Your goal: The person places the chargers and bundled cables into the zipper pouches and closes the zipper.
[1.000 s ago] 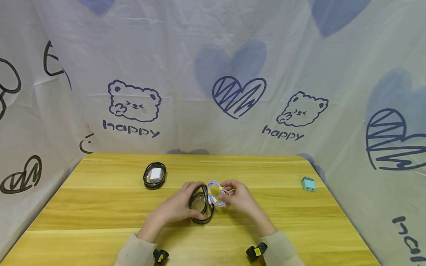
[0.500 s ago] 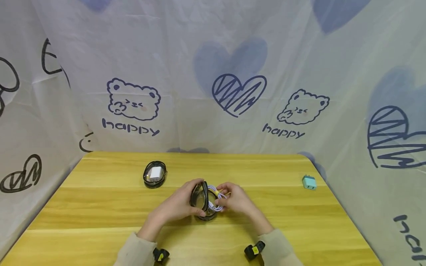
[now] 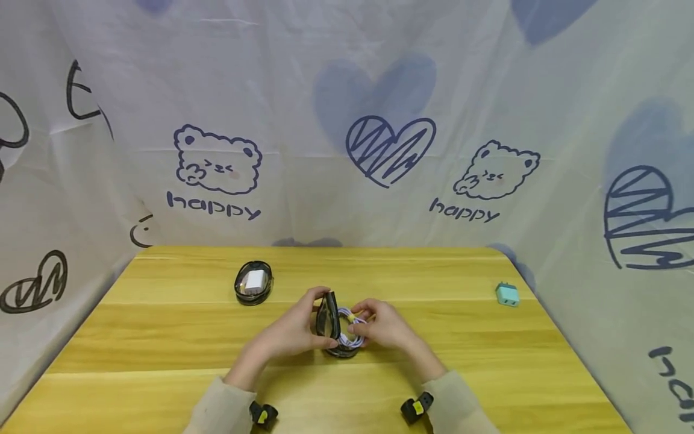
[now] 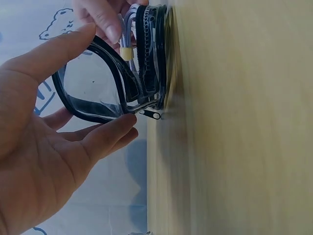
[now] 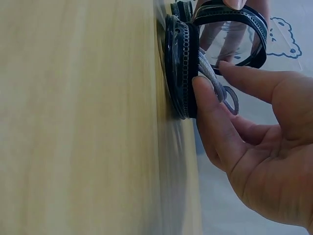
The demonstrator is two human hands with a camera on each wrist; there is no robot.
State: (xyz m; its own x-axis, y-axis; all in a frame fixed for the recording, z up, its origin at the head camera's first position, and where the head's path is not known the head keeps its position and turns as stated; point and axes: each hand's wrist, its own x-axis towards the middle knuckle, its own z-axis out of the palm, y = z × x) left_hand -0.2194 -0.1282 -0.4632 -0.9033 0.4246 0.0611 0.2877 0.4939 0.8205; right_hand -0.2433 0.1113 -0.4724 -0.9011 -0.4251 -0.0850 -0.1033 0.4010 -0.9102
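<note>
A small clear zip case (image 3: 328,318) with black trim stands unzipped on the table, its lid raised. My left hand (image 3: 293,330) grips the lid's rim between thumb and fingers; the left wrist view shows the zipper pull (image 4: 150,114) hanging at the hinge end. In my right hand (image 3: 386,325), a pale lavender coiled cable (image 3: 356,343) is pinched between thumb and fingers. A yellow tie (image 4: 126,53) binds the coil. Seen from the right wrist, the cable (image 5: 210,73) lies right at the opening of the lower half, with my thumb at its zipper edge.
A similar black-trimmed clear case (image 3: 238,295) with a white charger (image 3: 255,281) in it lies at the back left. A teal charger plug (image 3: 507,294) sits at the right. A printed cloth (image 3: 303,199) hangs behind the wooden table (image 3: 162,337).
My right hand has brought the cable coil left and down, from beside the case to over its lower half. The lid in my left hand has tilted more upright.
</note>
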